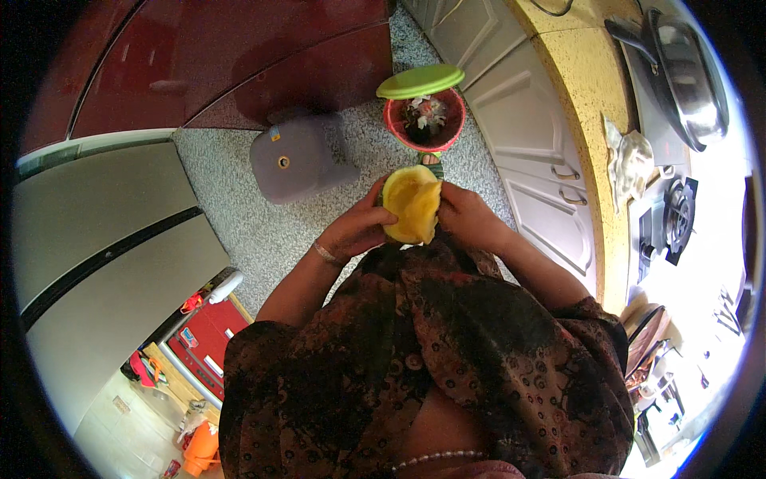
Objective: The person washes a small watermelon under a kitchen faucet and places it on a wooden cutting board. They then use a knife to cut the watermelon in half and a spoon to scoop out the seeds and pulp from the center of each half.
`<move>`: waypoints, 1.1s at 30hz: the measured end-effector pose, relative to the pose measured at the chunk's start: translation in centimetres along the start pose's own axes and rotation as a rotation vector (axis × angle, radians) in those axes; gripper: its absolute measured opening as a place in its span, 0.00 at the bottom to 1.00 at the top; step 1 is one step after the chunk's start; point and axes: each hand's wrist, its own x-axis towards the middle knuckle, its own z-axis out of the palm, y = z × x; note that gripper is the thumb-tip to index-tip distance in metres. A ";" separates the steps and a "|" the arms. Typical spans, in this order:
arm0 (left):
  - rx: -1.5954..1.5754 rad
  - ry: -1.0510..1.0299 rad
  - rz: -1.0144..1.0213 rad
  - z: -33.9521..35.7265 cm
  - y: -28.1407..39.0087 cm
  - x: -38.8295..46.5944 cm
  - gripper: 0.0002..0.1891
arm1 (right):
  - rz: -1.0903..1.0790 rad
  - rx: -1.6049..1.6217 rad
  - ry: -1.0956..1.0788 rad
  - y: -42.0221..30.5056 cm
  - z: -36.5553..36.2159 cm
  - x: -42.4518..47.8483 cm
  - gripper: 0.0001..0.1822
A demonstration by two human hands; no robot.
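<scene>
My left hand (362,223) holds a hollowed melon rind (402,209) with yellow flesh inside, its thumb resting on the near left rim. At the rind's right side, my right hand (464,209) grips a yellow piece (428,206) that stands up along that edge; whether this piece is loose or still joined to the rind I cannot tell. Beyond my hands, a red bin (458,123) stands on the floor with scraps inside. Its green lid (422,82) is tilted up at the far side.
A grey plastic stool (299,155) stands on the speckled floor to the left. White cabinets (526,120) and a yellow speckled counter (562,72) run along the right, with a pan (688,78), a cloth (631,158) and a gas burner (680,221). A grey fridge-like appliance (119,239) stands left.
</scene>
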 end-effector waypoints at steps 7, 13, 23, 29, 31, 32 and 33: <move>-0.093 0.011 0.051 -3.4 0.0 5.6 0.40 | 0.299 0.550 0.148 3.8 -3.5 3.3 0.08; -0.176 0.074 0.036 -6.2 0.2 7.9 0.40 | 0.402 0.637 0.443 14.6 -2.8 10.8 0.09; -0.104 0.183 0.026 -4.7 2.3 8.4 0.41 | 0.559 0.141 1.044 24.4 2.4 24.2 0.18; -0.033 0.117 0.070 -4.6 2.3 9.3 0.40 | 0.364 1.371 0.639 19.4 -1.3 15.9 0.10; -0.004 0.089 0.091 -3.8 2.9 9.9 0.39 | 0.297 1.381 0.590 15.7 -2.9 12.0 0.06; -0.016 0.078 0.107 -2.9 3.4 10.1 0.38 | 0.304 1.366 0.577 13.3 -3.8 10.1 0.04; -0.021 0.063 0.117 -1.9 4.0 10.4 0.38 | 0.307 1.355 0.573 10.7 -4.7 8.3 0.03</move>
